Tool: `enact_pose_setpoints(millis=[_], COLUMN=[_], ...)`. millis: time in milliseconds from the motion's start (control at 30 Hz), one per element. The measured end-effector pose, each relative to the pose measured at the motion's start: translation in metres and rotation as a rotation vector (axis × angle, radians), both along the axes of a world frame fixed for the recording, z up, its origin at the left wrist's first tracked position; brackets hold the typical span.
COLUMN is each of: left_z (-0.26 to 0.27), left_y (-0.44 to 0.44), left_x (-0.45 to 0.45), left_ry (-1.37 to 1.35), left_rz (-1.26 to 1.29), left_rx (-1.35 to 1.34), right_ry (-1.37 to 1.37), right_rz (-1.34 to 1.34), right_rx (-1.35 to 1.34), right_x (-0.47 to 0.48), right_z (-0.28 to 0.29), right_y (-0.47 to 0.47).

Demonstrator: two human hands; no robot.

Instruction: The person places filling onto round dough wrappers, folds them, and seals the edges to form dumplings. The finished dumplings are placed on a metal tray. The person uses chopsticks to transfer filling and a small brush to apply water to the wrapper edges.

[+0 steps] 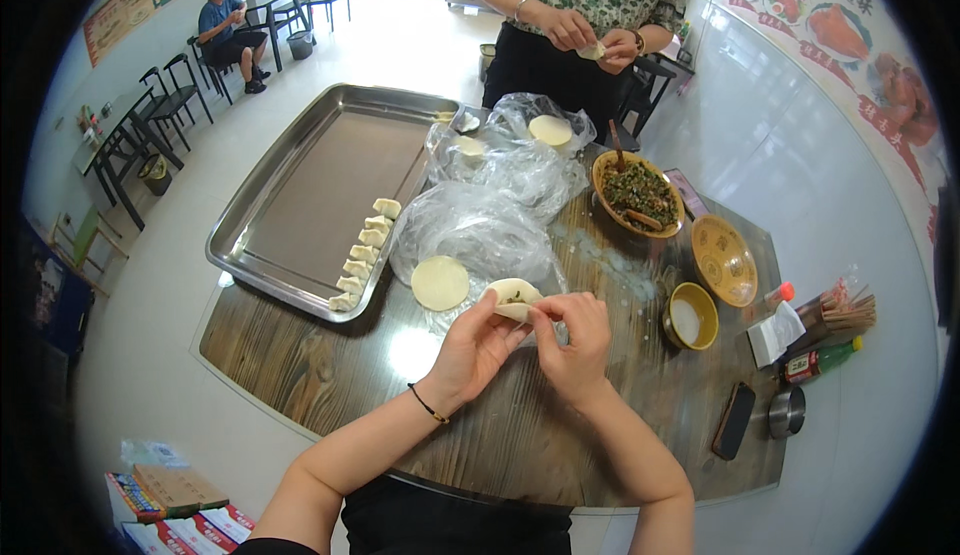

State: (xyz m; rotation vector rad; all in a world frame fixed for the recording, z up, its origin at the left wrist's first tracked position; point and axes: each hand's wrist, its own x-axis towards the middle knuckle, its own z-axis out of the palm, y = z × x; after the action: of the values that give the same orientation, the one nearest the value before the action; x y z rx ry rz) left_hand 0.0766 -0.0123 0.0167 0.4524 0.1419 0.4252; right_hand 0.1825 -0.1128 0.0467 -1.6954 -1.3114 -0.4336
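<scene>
Between my left hand (474, 345) and my right hand (574, 341) is a round dumpling wrapper (513, 289), partly folded over a little green-flecked filling. My left fingers support it from below and the left side, while my right thumb and fingers pinch its right edge. Just left of it, a stack of round wrappers (440, 283) lies on a clear plastic bag (480, 225). Several folded dumplings (363, 253) stand in a row along the near right side of a large metal tray (289, 304).
Across the wooden table (300, 375), a co-worker's hands (592, 41) hold another dumpling. At right stand a bowl of chopped filling (637, 193), an empty patterned bowl (724, 261), a small yellow bowl (690, 316), a chopstick holder (821, 322), a bottle (821, 360), a phone (733, 421) and a metal cup (787, 412).
</scene>
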Motion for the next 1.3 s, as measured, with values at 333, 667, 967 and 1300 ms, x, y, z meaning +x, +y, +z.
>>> enact_pose_setpoints(millis=[333, 667, 967, 1300], left_z=[-0.006, 0.001, -0.016, -0.039], left_y=[-0.022, -0.023, -0.011, -0.003], left_x=[-0.010, -0.023, -0.039, -0.051], left_ry=[0.233, 0.126, 0.207, 0.402], left_rz=[0.188, 0.170, 0.205, 0.429], left_rx=[0.260, 0.255, 0.751, 1.738], right_ry=[-0.001, 0.623, 1.275, 0.511], right_rz=[-0.029, 0.058, 0.515, 0.216], right_rx=[-0.005, -0.042, -0.138, -0.217], right_x=[-0.012, -0.009, -0.011, -0.029], right_z=[-0.001, 0.003, -0.017, -0.057], right_y=[-0.009, -0.033, -0.053, -0.040])
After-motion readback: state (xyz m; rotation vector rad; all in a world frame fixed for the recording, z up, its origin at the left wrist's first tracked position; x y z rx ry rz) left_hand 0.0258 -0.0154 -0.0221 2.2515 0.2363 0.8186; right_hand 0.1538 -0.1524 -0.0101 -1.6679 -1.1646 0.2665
